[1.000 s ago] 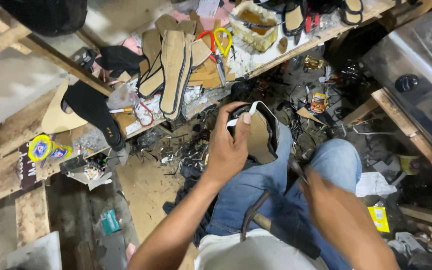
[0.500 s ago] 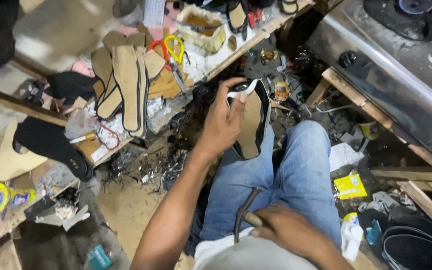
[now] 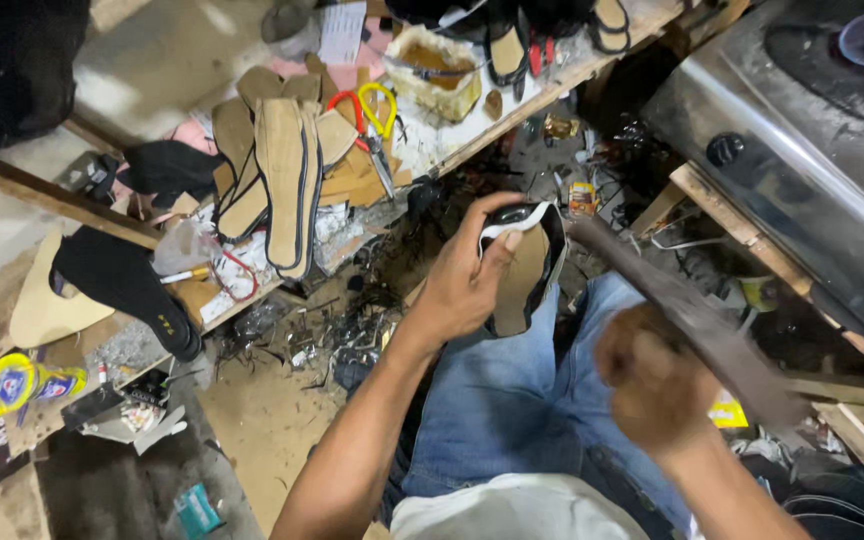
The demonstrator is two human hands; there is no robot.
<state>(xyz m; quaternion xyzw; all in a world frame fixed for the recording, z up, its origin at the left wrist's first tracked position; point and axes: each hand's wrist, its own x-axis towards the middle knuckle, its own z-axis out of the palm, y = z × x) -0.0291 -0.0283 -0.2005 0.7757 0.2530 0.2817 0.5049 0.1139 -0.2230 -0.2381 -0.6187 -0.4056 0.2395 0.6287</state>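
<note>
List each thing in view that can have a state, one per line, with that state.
left hand: gripping the sandal, thumb across its upper end.
sandal: held upright over the lap, tan insole toward the camera.
right hand: closed around a long tool, blurred.
long tool: raised, tilted, its far end by the sandal.
scissors: lying on the bench; blades look shut.
tan soles: lying flat, stacked on the bench.

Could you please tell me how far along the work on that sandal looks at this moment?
Done: the sandal already has its tan insole and black edge together. In hand: the left hand grips it over the knee, while the right hand swings a long dark tool, blurred. Left: several bare soles lie on the bench.
</note>
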